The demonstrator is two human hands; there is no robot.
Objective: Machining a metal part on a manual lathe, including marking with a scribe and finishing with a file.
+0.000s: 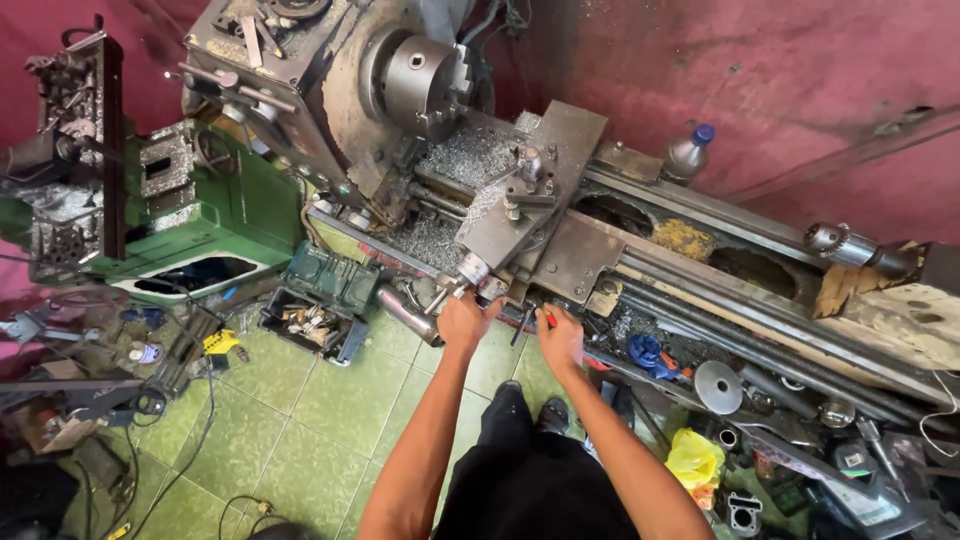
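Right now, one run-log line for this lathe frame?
left hand: on silver cross-slide handwheel | right hand: gripping red-tipped carriage lever | grey three-jaw chuck: no workpiece seen | metal chips: over the bed

Metal lathe handwheel (470, 270), red-tipped lever (549, 319)

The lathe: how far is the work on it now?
Some cutting looks done: metal chips lie on the lathe bed under the chuck. In hand: the left hand grips a crank handle; the right hand rests on a red-handled lever. The chuck looks empty, so mounting remains.
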